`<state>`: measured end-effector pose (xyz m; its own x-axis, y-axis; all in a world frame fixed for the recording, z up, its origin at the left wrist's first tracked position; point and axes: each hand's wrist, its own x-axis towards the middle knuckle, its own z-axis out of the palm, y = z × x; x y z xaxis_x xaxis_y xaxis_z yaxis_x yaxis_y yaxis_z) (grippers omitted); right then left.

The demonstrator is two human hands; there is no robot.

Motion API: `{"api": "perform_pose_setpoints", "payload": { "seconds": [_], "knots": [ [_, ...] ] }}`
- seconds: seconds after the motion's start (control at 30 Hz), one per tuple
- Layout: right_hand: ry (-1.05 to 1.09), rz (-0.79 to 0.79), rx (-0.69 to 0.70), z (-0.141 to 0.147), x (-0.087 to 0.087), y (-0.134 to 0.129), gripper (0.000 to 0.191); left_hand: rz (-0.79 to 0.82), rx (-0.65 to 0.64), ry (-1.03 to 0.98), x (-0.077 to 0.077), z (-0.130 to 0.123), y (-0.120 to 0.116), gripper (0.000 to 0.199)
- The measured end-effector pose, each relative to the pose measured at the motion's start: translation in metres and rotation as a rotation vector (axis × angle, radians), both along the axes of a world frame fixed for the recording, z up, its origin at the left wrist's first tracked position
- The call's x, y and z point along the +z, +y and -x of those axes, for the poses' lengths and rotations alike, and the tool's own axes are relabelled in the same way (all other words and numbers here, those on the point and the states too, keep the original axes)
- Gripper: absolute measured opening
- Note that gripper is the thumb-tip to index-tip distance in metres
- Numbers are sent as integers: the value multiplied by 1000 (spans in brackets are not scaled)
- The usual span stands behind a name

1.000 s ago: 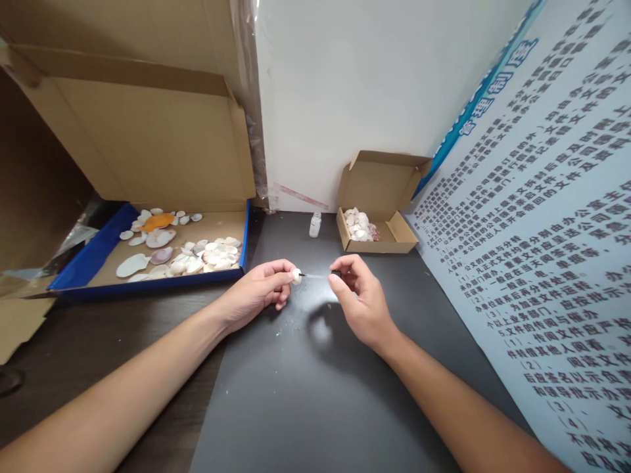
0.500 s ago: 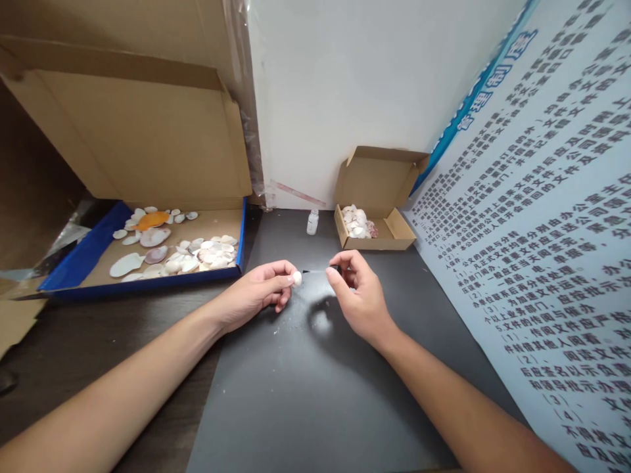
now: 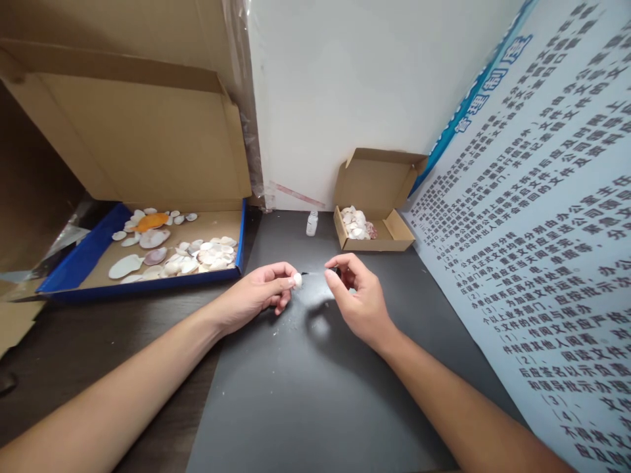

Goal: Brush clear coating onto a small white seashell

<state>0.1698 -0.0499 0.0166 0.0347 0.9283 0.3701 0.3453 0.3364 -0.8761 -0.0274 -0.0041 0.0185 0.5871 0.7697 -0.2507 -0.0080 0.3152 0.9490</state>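
Note:
Between the thumb and fingers of my left hand [image 3: 263, 287] is a small white seashell [image 3: 298, 279], held above the dark mat. My right hand [image 3: 357, 289] is closed on the black cap of a small applicator brush [image 3: 315, 273]. The brush has a thin pale stem and a dark tip that points left. That tip is at the shell's right edge; I cannot tell whether it touches. Behind the hands, a small white bottle [image 3: 311, 224] stands upright with its cap off.
At the left lies an open blue-edged cardboard box [image 3: 148, 286] with several shells and an orange one [image 3: 152, 222]. A smaller open carton [image 3: 374, 244] at the back right holds more shells. White specks dot the dark mat [image 3: 296, 407]. A printed panel [image 3: 542, 230] borders the right.
The brush in my right hand has moved slightly left, bringing its dark tip to the shell. My left hand still holds the shell in nearly the same place.

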Motion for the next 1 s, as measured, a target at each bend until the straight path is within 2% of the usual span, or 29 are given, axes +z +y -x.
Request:
{"api": "perform_pose_setpoints", "payload": {
  "seconds": [0.13,0.27,0.4,0.6,0.73,0.9,1.0],
  "knots": [
    [-28,4,10,1,1,0,8,-8,14,14,0,-1,0,29],
    [-56,1,-40,1,1,1,7,-12,18,32,0,-2,0,30],
    [-15,16,50,2,0,0,8,-1,20,37,-1,-1,0,31],
    [-33,3,-9,2,2,-2,8,1,13,10,-2,0,1,29],
    [-28,7,28,2,2,-2,8,4,6,20,-2,0,0,27],
    [-15,17,8,2,2,-1,9,-4,8,23,-1,-1,0,28],
    [17,36,54,2,2,0,10,-4,7,28,0,-1,0,28]
  ]
}}
